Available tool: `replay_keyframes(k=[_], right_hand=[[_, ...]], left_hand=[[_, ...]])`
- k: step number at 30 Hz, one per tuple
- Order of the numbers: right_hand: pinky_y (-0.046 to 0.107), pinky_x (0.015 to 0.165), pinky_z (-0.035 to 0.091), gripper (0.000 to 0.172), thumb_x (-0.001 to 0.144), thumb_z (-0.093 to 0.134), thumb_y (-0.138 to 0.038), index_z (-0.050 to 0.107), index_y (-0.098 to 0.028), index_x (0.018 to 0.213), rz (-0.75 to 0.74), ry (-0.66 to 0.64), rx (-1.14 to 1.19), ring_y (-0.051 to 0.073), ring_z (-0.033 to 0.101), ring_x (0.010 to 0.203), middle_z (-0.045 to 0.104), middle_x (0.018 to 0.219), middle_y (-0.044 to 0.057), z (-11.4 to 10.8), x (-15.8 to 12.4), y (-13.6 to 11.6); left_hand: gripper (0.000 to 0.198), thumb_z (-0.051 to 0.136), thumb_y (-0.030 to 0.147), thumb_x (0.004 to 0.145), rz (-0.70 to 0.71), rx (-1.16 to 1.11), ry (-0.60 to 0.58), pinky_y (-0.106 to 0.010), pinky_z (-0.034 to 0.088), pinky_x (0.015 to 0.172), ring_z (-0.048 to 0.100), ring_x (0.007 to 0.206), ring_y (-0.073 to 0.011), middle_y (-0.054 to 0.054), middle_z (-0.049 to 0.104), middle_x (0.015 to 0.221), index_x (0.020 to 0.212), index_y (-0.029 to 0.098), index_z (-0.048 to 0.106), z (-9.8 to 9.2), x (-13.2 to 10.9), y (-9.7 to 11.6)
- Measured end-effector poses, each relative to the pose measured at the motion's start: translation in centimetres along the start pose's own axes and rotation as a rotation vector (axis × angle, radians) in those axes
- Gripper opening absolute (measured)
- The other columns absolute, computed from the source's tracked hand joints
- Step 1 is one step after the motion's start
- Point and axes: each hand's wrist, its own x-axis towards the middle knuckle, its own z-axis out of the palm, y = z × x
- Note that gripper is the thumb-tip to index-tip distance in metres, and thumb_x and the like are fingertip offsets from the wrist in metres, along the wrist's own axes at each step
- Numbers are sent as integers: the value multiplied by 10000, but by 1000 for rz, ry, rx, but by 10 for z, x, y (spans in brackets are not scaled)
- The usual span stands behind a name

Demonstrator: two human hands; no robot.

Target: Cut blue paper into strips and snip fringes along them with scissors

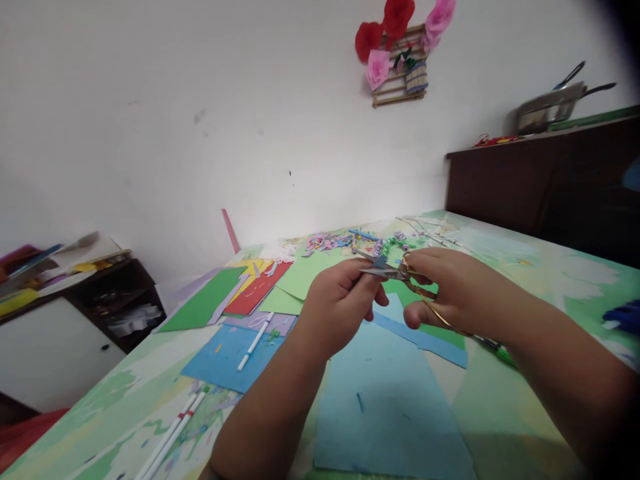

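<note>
My right hand (440, 283) grips a pair of scissors (400, 272) with gold-coloured handles, fingers and thumb in the loops. The blades are parted and point left, to my left hand. Pinched in my left hand (345, 300) is a small piece of dark blue paper (381, 262), which lies between the blades. Both hands are held above the table. Beneath them lies a light blue sheet of paper (385, 407) with a few tiny scraps on it. A blue paper strip (425, 340) and a green sheet are partly hidden under my right hand.
On the patterned tablecloth (105, 413) lie red paper (260, 290), green paper (205, 300) and blue paper (220, 357). White markers (170, 433) are at front left. Small paper pieces (325, 243) are heaped near the wall. A dark cabinet (540, 167) stands at right.
</note>
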Motion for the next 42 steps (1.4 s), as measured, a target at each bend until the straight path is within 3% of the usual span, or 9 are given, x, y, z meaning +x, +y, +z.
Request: replay_keyframes(k=[7, 13, 18, 34, 42], right_hand=[[251, 526, 310, 437, 700, 442, -621, 398, -189, 654, 20, -19, -4, 154, 419, 604, 472, 662, 26, -2, -1, -4], [243, 497, 291, 453, 673, 462, -637, 392, -192, 619, -15, 23, -61, 154, 420, 575, 453, 606, 19, 2, 0, 1], [240, 490, 295, 440, 667, 487, -615, 389, -192, 591, -1, 54, -60, 146, 423, 557, 451, 584, 14, -2, 0, 2], [259, 533, 322, 445, 677, 466, -627, 434, -183, 681, -27, 0, 18, 163, 437, 607, 489, 678, 42, -1, -2, 1], [246, 503, 294, 480, 658, 453, -662, 444, -183, 640, -27, 24, -23, 149, 417, 563, 449, 609, 20, -1, -2, 1]], left_hand=[[244, 441, 196, 770, -10, 49, 5, -164, 373, 430, 440, 417, -32, 34, 518, 530, 552, 145, 537, 0, -3, 6], [175, 460, 219, 767, -50, 31, 14, -158, 373, 408, 435, 403, -32, 34, 550, 546, 632, 149, 546, 1, -3, 6], [180, 453, 241, 777, -66, 41, 20, -166, 418, 449, 500, 453, -48, 12, 591, 595, 658, 148, 552, 1, -3, 7], [300, 379, 219, 815, 92, 185, 30, -167, 367, 436, 436, 416, -35, 37, 498, 510, 550, 158, 505, 5, -6, 4], [283, 411, 245, 800, 74, 190, 54, -170, 369, 419, 461, 432, -49, 20, 554, 531, 550, 162, 514, 6, -8, 7]])
